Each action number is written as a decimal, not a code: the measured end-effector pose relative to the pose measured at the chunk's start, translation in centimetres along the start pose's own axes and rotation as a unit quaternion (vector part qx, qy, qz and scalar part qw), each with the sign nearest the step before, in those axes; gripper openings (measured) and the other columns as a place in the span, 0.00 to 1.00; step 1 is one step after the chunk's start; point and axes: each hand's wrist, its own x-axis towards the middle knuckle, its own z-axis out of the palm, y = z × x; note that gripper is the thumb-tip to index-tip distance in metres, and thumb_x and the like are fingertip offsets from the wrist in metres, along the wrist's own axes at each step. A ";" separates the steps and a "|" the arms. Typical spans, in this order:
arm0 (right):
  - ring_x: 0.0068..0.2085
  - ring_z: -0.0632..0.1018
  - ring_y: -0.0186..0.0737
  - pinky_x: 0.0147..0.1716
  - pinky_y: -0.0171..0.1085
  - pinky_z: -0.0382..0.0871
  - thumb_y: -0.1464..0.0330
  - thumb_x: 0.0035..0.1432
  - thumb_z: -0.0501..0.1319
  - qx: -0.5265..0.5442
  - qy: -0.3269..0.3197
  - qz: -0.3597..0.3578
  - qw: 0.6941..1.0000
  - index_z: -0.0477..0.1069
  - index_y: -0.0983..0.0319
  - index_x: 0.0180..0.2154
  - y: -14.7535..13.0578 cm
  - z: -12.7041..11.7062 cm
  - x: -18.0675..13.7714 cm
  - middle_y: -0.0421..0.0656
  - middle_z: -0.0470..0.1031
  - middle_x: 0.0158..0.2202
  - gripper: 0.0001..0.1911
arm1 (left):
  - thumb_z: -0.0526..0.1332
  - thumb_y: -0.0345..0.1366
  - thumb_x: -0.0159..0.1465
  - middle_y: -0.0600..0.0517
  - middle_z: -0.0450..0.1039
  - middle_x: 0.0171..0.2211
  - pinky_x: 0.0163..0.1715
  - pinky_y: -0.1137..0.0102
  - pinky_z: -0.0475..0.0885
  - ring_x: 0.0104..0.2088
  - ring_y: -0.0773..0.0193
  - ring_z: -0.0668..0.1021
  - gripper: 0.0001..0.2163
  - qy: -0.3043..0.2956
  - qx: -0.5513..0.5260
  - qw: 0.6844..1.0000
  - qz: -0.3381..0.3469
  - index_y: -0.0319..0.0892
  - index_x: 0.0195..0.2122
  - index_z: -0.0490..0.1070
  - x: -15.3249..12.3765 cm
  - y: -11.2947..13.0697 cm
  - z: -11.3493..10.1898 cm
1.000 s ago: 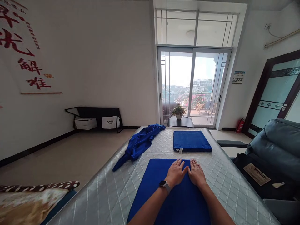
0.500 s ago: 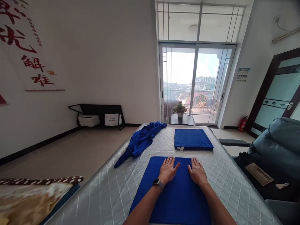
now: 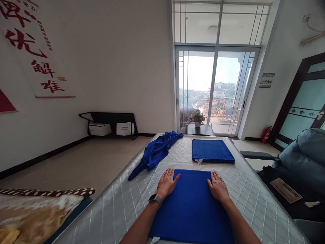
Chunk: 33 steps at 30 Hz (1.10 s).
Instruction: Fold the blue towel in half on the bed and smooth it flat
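Note:
A flat blue cloth (image 3: pixel 193 206) lies spread in front of me on the quilted silver-grey bed cover (image 3: pixel 109 210). My left hand (image 3: pixel 167 183) rests palm down on its far left corner, fingers stretched out, a watch on the wrist. On the far right corner lies my right hand (image 3: pixel 218 185), also flat with straight fingers. A small white tag (image 3: pixel 155 240) sticks out at the cloth's near left edge. Beyond it sits a neatly folded stack of blue cloth (image 3: pixel 212 150) with white tags. To the left is a crumpled blue cloth (image 3: pixel 156 152).
A dark armchair (image 3: pixel 302 149) with a black bag (image 3: pixel 291 193) stands at the right. At near left lies a brown-and-cream blanket (image 3: pixel 45 213). Behind the bed, a potted plant (image 3: pixel 197 118) stands on a chair before the glass sliding door. A black rack (image 3: pixel 111 118) is by the wall.
My left hand has slid left across the cloth to its far left corner. My right hand has stayed by the right corner. The view has shifted slightly.

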 end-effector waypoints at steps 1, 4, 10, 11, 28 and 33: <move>0.74 0.46 0.40 0.70 0.42 0.36 0.55 0.70 0.38 0.000 0.000 0.000 1.000 0.45 0.69 0.72 0.0 0.0 0.0 0.46 0.44 0.74 0.37 | 0.37 0.57 0.72 0.39 0.62 0.68 0.68 0.55 0.58 0.70 0.50 0.60 0.36 0.005 -0.003 1.000 0.000 0.35 0.70 0.58 0.0 0.0 0.1; 0.74 0.46 0.41 0.70 0.43 0.37 0.55 0.70 0.38 -0.001 0.000 -0.002 1.000 0.45 0.69 0.72 0.0 0.1 0.1 0.47 0.44 0.74 0.37 | 0.37 0.57 0.72 0.41 0.62 0.68 0.68 0.54 0.58 0.70 0.49 0.60 0.36 0.011 -0.011 1.000 0.001 0.37 0.70 0.58 0.1 0.0 0.3; 0.74 0.45 0.40 0.71 0.43 0.37 0.55 0.70 0.39 -0.003 -0.003 -0.003 1.000 0.45 0.69 0.72 0.2 0.3 0.3 0.46 0.43 0.75 0.37 | 0.36 0.58 0.72 0.39 0.58 0.70 0.68 0.54 0.57 0.70 0.49 0.60 0.37 0.007 -0.018 1.000 -0.003 0.35 0.70 0.57 0.0 0.0 -0.1; 0.74 0.45 0.40 0.71 0.43 0.37 0.55 0.70 0.38 -0.003 -0.003 -0.004 1.000 0.45 0.69 0.72 0.2 0.3 0.3 0.46 0.43 0.75 0.37 | 0.36 0.58 0.72 0.40 0.58 0.70 0.68 0.53 0.57 0.70 0.49 0.60 0.37 0.007 -0.019 1.000 -0.001 0.35 0.70 0.57 0.0 0.0 -0.1; 0.74 0.45 0.41 0.70 0.45 0.38 0.59 0.70 0.37 -0.011 -0.011 -0.011 1.000 0.45 0.70 0.72 -0.3 0.4 -1.0 0.47 0.44 0.74 0.36 | 0.39 0.51 0.74 0.41 0.60 0.69 0.68 0.54 0.58 0.70 0.51 0.60 0.31 0.015 -0.014 1.000 0.000 0.36 0.69 0.59 0.0 -0.3 0.0; 0.74 0.44 0.41 0.70 0.44 0.38 0.60 0.70 0.37 -0.002 -0.009 -0.004 1.000 0.45 0.69 0.72 -0.3 0.5 -1.1 0.47 0.43 0.75 0.35 | 0.40 0.38 0.73 0.43 0.63 0.68 0.67 0.53 0.58 0.69 0.54 0.62 0.26 0.026 -0.009 1.000 0.014 0.39 0.69 0.59 -0.2 -0.1 -0.1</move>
